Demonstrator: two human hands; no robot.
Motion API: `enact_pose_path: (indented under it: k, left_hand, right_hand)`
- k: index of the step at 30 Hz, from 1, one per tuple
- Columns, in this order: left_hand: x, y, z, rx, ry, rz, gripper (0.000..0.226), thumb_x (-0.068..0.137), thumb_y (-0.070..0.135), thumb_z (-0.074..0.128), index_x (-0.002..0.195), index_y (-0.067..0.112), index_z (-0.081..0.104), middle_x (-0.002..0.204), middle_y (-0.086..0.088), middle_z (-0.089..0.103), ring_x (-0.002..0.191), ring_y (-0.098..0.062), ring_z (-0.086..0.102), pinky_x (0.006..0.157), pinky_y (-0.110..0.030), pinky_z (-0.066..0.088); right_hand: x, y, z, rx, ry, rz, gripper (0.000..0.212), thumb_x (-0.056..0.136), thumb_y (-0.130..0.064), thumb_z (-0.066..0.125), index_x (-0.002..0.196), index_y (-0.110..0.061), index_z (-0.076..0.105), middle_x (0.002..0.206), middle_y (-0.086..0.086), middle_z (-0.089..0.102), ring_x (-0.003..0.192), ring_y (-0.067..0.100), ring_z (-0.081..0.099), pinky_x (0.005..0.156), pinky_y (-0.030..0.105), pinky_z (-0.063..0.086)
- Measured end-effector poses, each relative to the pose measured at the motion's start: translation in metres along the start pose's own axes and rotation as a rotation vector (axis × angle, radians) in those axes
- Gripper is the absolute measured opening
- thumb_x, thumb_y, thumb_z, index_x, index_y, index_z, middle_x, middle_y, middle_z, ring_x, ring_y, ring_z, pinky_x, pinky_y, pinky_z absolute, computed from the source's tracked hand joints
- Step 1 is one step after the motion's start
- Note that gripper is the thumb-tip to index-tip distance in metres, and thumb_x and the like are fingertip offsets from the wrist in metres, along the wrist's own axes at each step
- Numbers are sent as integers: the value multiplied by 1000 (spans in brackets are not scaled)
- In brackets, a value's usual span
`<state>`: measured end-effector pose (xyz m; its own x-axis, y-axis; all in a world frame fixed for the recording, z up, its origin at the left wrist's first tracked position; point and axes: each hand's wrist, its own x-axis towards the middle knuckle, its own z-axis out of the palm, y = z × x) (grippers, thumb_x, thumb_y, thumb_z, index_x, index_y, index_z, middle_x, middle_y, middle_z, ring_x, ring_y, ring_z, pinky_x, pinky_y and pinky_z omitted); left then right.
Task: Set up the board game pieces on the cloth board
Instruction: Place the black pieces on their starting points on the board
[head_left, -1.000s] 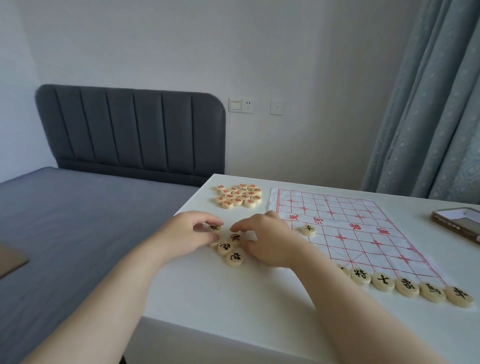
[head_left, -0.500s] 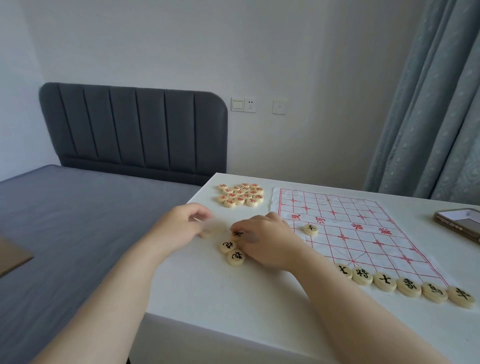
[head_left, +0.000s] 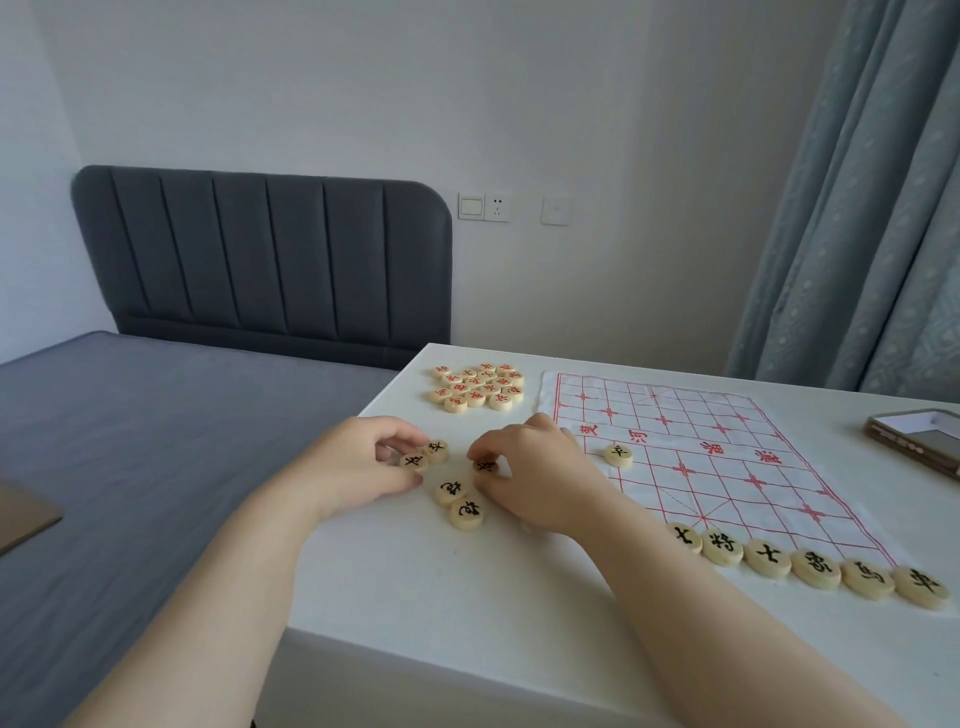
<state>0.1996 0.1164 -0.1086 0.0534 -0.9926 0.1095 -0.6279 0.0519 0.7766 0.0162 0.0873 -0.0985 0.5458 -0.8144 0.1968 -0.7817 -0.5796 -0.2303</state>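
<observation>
- Mid-setup, by the look of it: clearing the loose black pieces (head_left: 451, 489) off the bench (head_left: 415, 582), just left of the cloth board (head_left: 727, 467).
- With the left hand (head_left: 358, 467), fingers curled, pinching the left disc (head_left: 414, 461) between thumb and forefinger; neighbour disc (head_left: 437, 448) touching it at the fingertips.
- With the right hand (head_left: 535, 473), close beside the left but apart from it, pinching the right disc (head_left: 485, 466) the same way.
- Two more loose ones lying edge to edge just nearer, between the wrists.
- Already set: a row of black pieces (head_left: 769, 558) along the board's near edge, six showing, any others hidden behind the right forearm; a single piece (head_left: 618, 455) farther up, short of the middle band.
- Red pieces (head_left: 478, 387) bunched at the far corner, off the cloth, seemingly untouched.
- Next, probably: lift both pinched discs, carry them right over the cloth, and set each on a line crossing level with the single piece.
- Calls for a clean lift without knocking the neighbours, and a light set-down to avoid dragging or wrinkling the cloth.
</observation>
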Motion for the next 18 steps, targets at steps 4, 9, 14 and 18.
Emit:
enact_pose_path:
  k: [4, 9, 14, 18]
  left_hand:
    - [-1, 2, 0, 25, 13, 18, 24, 77, 14, 73, 90, 31, 62, 91, 15, 60, 76, 1, 50, 62, -1, 38]
    - [0, 9, 7, -21, 95, 58, 26, 76, 18, 74, 88, 35, 59, 89, 9, 56, 72, -6, 49, 69, -16, 40]
    - [4, 39, 19, -114, 127, 128, 21, 83, 21, 66, 101, 32, 63, 80, 8, 53, 70, -7, 49, 60, -7, 39]
    - [13, 82, 43, -17, 83, 230, 16, 85, 24, 64, 101, 27, 66, 86, 16, 55, 72, -1, 49, 64, -8, 38]
  right_hand:
    - [-2, 1, -3, 70, 50, 25, 34, 96, -24, 42, 129, -23, 50, 123, 0, 57, 120, 18, 33, 87, 27, 28]
    - [-6, 6, -5, 170, 136, 32, 33, 95, -25, 45, 126, -21, 52, 114, -8, 62, 119, 18, 36, 93, 31, 35]
    - [-25, 28, -22, 148, 261, 46, 31, 95, -25, 45, 124, -22, 55, 113, -7, 65, 114, 19, 41, 93, 31, 38]
    - [-43, 61, -44, 107, 301, 109, 29, 95, -25, 46, 121, -21, 57, 112, -8, 65, 114, 18, 43, 94, 31, 39]
